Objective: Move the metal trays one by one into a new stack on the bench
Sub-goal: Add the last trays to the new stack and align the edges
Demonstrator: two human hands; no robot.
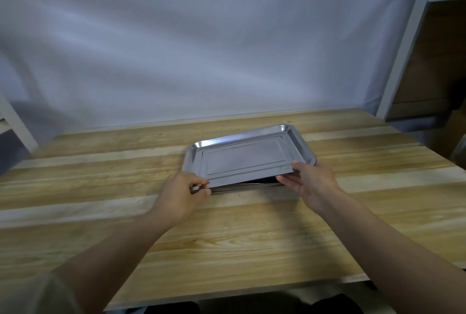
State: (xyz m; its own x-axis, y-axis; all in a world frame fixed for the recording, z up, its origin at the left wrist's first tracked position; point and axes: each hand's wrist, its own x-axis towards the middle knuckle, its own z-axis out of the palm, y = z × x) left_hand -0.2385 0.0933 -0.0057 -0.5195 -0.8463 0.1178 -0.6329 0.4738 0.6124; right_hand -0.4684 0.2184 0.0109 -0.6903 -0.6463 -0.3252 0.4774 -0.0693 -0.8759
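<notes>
A stack of shiny rectangular metal trays (242, 187) lies on the wooden bench (227, 238), a little right of centre. The top tray (244, 156) is tilted, its near edge raised off the stack so that a dark gap shows beneath. My left hand (182, 194) pinches the near left corner of that tray. My right hand (309, 181) holds its near right corner, thumb on top and fingers underneath. The trays lower in the stack show only as thin edges.
A pale grey cloth (201, 49) hangs behind the bench as a backdrop. A white shelf post (406, 44) and brown cardboard boxes (433, 66) stand at the right. Another white post (15, 122) sits at the far left. Bare wood lies left of the stack.
</notes>
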